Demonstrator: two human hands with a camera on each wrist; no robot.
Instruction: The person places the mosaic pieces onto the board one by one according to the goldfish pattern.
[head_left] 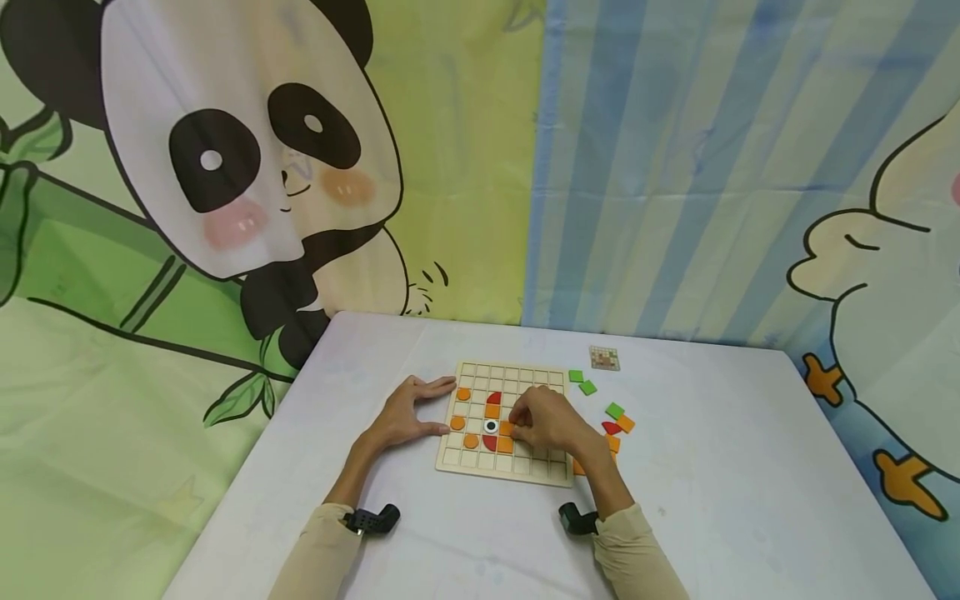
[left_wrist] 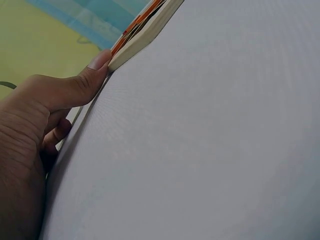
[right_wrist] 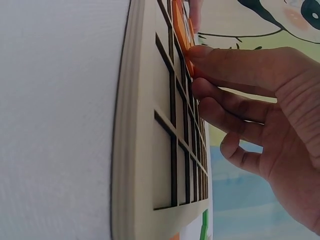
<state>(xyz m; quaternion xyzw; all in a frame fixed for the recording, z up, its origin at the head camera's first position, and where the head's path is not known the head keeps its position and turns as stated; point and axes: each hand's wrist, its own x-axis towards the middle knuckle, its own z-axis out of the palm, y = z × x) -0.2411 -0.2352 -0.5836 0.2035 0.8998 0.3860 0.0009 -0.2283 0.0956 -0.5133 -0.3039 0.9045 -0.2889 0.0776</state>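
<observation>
A wooden grid board (head_left: 502, 476) lies on the table with coloured tiles in its cells. My right hand (head_left: 551, 419) is over the board's right half, pinching an orange square tile (head_left: 506, 429) between thumb and fingertips; the right wrist view shows the thumb (right_wrist: 225, 62) on its edge. To the left of that tile is a white tile with a black dot (head_left: 491, 426). Red curved tiles (head_left: 494, 398), orange squares (head_left: 505, 446) and orange discs (head_left: 464, 394) sit around it. My left hand (head_left: 402, 417) rests at the board's left edge, fingers extended, its thumb (left_wrist: 82, 87) touching the rim.
Loose green squares (head_left: 588, 387), a red curved tile (head_left: 611, 427) and orange squares (head_left: 626, 424) lie to the board's right, some partly behind my right wrist. A small pattern card (head_left: 604, 358) lies at the back of the white table (head_left: 720, 467). A printed curtain (head_left: 465, 167) hangs behind.
</observation>
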